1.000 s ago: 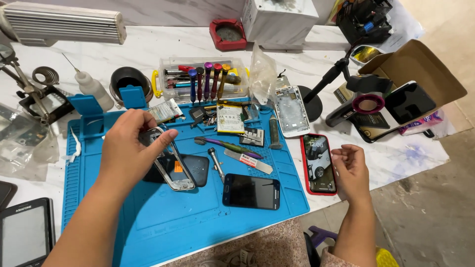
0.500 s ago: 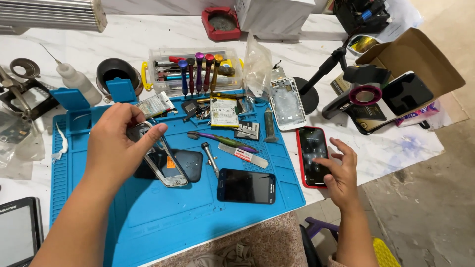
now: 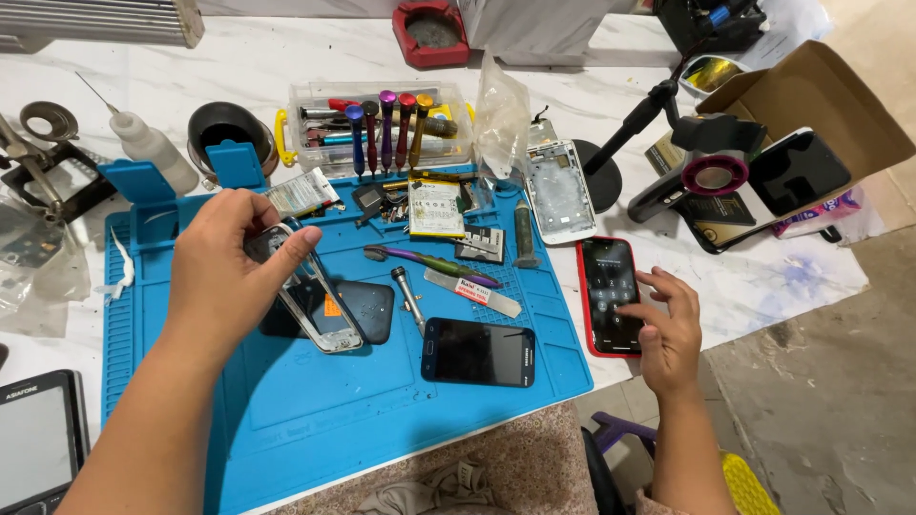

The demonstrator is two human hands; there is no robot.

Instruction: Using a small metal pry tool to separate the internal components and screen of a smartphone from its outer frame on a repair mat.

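My left hand (image 3: 229,277) grips a bare phone frame (image 3: 320,296), holding it tilted over the blue work mat (image 3: 315,420). Under the frame lies a dark back cover (image 3: 367,307). My right hand (image 3: 668,329) rests its fingers on the lit screen of a red-cased phone (image 3: 611,291) that lies flat at the mat's right edge. A black phone (image 3: 479,351) lies screen up on the mat between my hands.
A tweezer (image 3: 434,262), a small driver (image 3: 410,298), a battery (image 3: 435,206) and a white phone shell (image 3: 561,193) lie on the mat. A box of screwdrivers (image 3: 382,129) stands behind. A cardboard box (image 3: 811,105) and phone stand (image 3: 658,105) sit right; another phone (image 3: 38,443) lies bottom left.
My right hand has dropped from beside the red-cased phone onto its screen. My left hand keeps hold of the phone frame in about the same place.
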